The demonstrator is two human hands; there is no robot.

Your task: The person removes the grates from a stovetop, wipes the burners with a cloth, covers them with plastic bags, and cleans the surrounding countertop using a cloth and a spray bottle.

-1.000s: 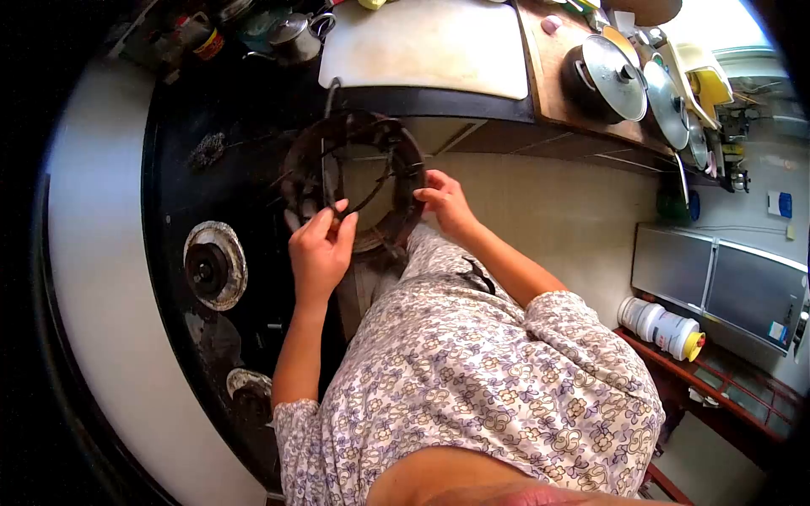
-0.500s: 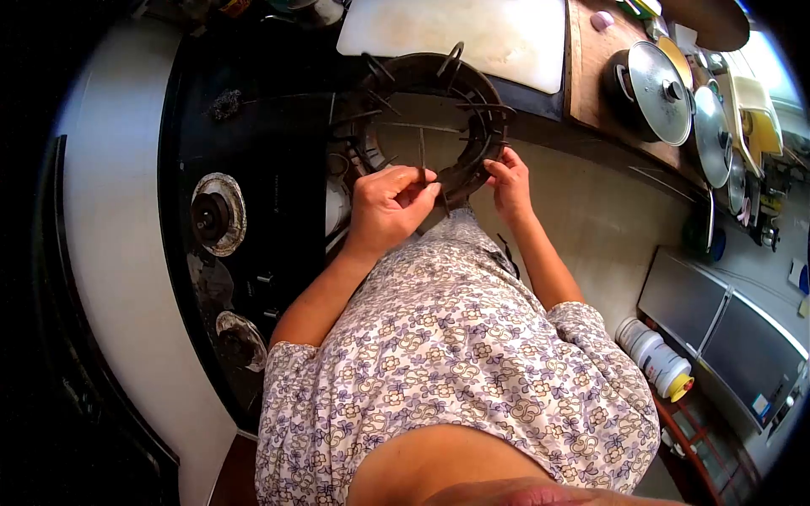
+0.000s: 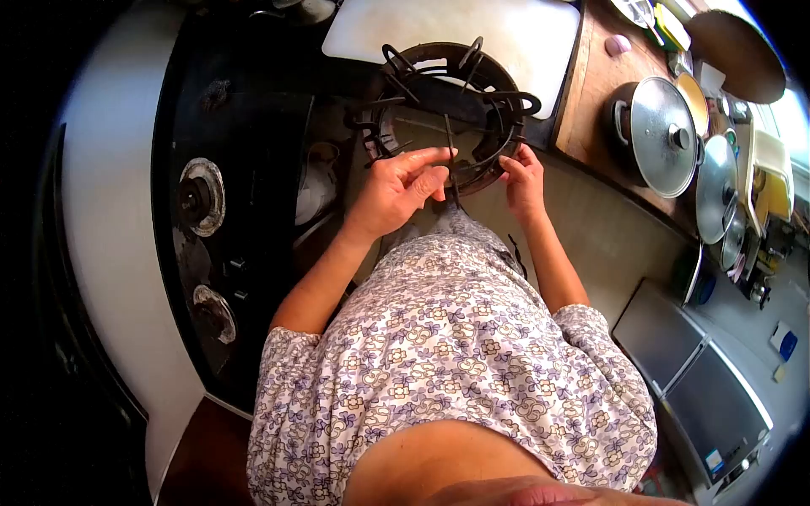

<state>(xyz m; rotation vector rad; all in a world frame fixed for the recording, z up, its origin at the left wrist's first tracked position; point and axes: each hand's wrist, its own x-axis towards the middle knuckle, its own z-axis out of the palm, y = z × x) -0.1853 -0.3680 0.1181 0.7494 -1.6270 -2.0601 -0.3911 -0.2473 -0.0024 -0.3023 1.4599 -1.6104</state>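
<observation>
Ring: dark rust-brown metal hoop with bent wire loops along the rim [image 3: 484, 173]. Sits in front of the torso, between both hands. Tilts with open middle toward the camera. Overlaps board and counter edge in view; can't tell whether touching either.

Rod: thin dark straight metal piece [image 3: 449, 135]. Points up across the ring's opening, at the left fingertips. Can't tell if fixed to the ring or loose.

Left hand [image 3: 393, 191]: reaches in at the near-left side of the ring. Bends fingers, brings forefinger tip against the rod, keeps thumb just beside. Shows a gap between thumb and forefinger; can't tell if clamped on the rod.

Right hand [image 3: 524, 185]: grips near-right rim of the ring, thumb and forefinger together on it.

Shirt: white cloth with purple-and-tan floral print [image 3: 456, 337]. Fills view below the hands.

Hob: black glossy slab [image 3: 270, 148], left of the hands. Bears two round burners with silvery, stained surrounds, upper [image 3: 201, 198] and lower [image 3: 213, 314].

Board: white rectangular slab [image 3: 540, 38]. Lies beyond the ring.

Wooden counter: brown top [image 3: 582, 105], right of the board. Carries a black pot [image 3: 619, 160] under a clear glass lid [image 3: 658, 139] with dark knob, plus a small pink rounded item [image 3: 618, 45].

Fridge: grey two-door front [image 3: 717, 413]. Stands lower right, well apart from the hands.
</observation>
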